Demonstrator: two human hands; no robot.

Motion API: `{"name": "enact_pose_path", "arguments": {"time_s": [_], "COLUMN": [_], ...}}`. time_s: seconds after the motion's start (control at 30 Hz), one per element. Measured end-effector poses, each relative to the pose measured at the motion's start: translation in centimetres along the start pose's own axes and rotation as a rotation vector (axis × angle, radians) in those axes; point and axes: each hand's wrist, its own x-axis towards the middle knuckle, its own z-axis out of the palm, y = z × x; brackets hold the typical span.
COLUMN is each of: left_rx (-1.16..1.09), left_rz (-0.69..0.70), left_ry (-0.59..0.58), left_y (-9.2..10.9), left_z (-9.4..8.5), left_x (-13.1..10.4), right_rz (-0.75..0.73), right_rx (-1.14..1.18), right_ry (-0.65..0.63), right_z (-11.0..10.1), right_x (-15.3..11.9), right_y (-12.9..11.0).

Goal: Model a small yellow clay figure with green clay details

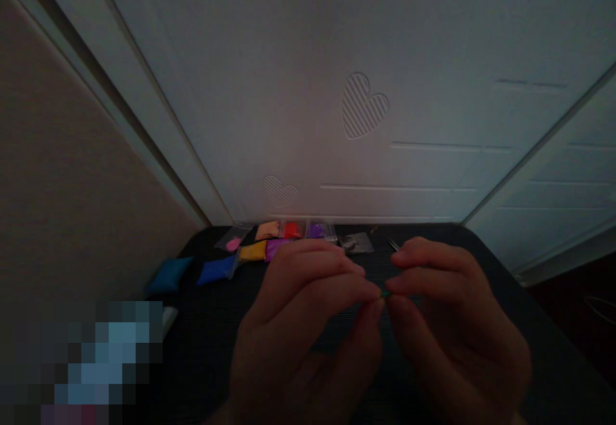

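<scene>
My left hand [308, 322] and my right hand [462, 322] meet above the dark table, fingertips nearly touching. Between them is a tiny green piece [384, 294], perhaps soft modelling clay, pinched by thumb and forefinger on each side. Most of it is hidden by the fingertips, so its shape is unclear. Just beyond my right fingers, the tip of a thin metal tool [393, 244] shows on the table; the rest of it is covered by the hand. Behind my left hand lies a purple packet [276, 249], partly covered.
Small packets line the table's back: blue [216, 269], yellow [253, 251], peach [268, 230], red [292, 229] and violet [317, 230]. A teal packet [169, 274] lies left, and a clear bag [357, 242] sits behind. A white panel [308, 123] rises behind the table [202, 329]. The lower left is pixelated.
</scene>
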Motion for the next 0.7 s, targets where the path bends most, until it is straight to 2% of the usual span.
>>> {"name": "enact_pose_path", "arguments": {"time_s": [0.1,0.3,0.37,0.7], "left_rx": [-0.027,-0.047,-0.042,-0.021], "left_rz": [-0.021,-0.093,-0.098,-0.043], "left_ry": [0.032,0.033,0.018,-0.075], "left_y": [-0.02,0.24,0.24,-0.73], "left_z": [0.18,0.42,0.39,0.27], "left_x": [-0.13,-0.37,-0.33,0.03], "right_rz": [0.055,0.361,0.422,0.453], "right_rx": [0.052,0.407,0.484,0.439], "right_ry": [-0.013,-0.101,-0.124,-0.221], "right_z": [-0.04,-0.26,-0.29,-0.51], "right_x": [0.08,0.4,0.51,0.86], "right_y": [-0.12,0.42,0.65,0.55]}}
